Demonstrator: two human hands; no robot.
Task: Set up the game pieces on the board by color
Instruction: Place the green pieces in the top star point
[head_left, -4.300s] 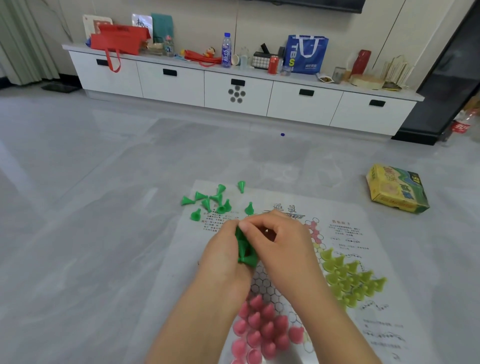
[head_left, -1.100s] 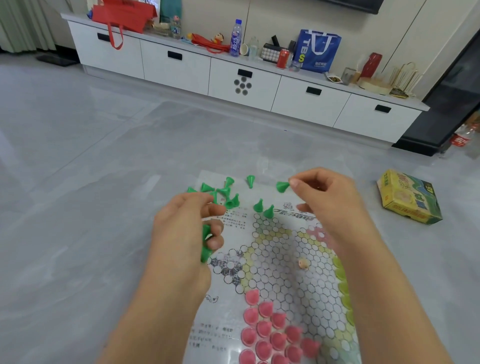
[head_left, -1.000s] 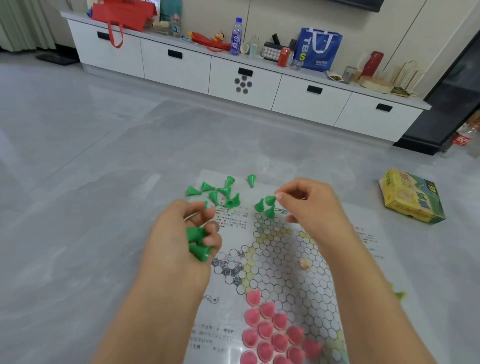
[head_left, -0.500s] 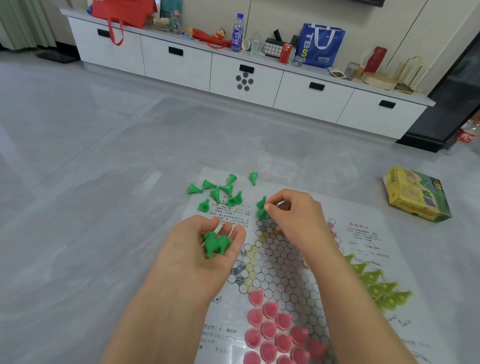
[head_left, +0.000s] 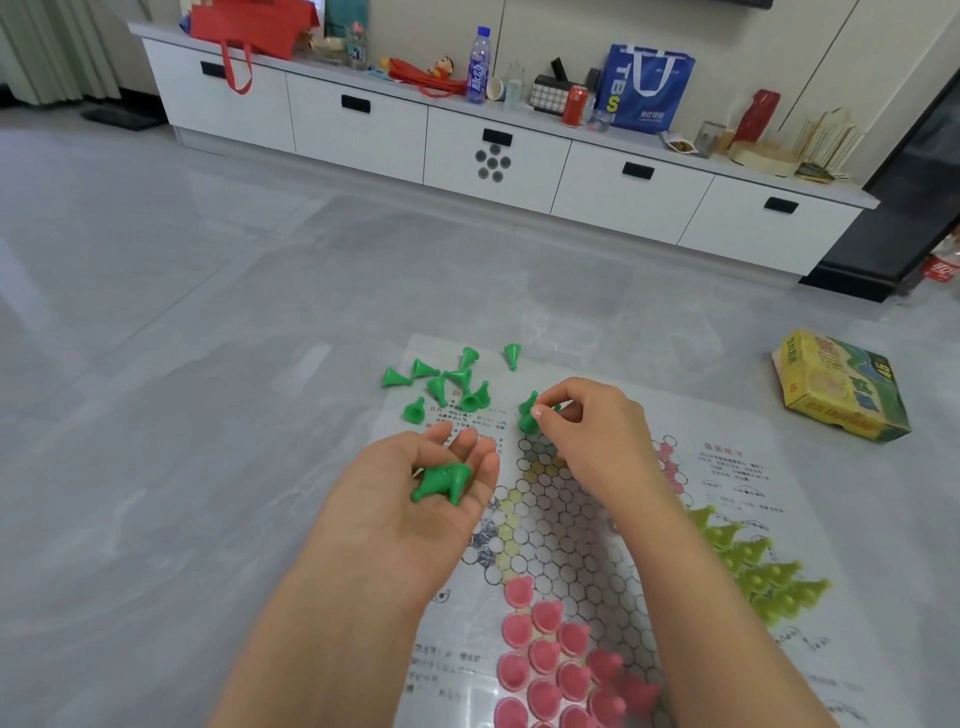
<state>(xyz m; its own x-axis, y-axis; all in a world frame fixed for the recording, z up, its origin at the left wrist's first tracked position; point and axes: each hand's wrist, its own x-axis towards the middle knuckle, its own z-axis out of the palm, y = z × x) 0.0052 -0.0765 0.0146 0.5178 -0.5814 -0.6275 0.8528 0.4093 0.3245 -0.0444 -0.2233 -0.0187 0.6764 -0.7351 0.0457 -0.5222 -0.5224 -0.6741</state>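
You are seated on a glossy grey tile floor (head_left: 208, 364), looking down at a thin paper game board (head_left: 727, 467) printed with a honeycomb of small hexagonal cells. Your left hand (head_left: 415, 509) lies palm up beside the board's left edge, fingers loosely cupped around a small heap of green pieces (head_left: 441, 482), smooth plastic cones with flared bases. Your right hand (head_left: 587, 436) hovers over the far tip of the honeycomb, thumb and forefinger pinching one green cone (head_left: 527, 415) at what looks to be the topmost cells, though your fingers hide exactly where it touches. The two hands are apart, a short gap between them. Beyond your left hand, loose green cones (head_left: 441, 382) lie tipped over in a scatter on the board's far left corner. Near you, pink pieces (head_left: 545, 654), rounded and glossy, stand packed in a triangular cluster. To your right, yellow-green cones (head_left: 763, 571) fill another triangular point. A creased yellow and green cardboard box (head_left: 841, 384) rests on the floor right of the board. A long white cabinet (head_left: 493, 156) with matte drawer fronts runs along the far wall.
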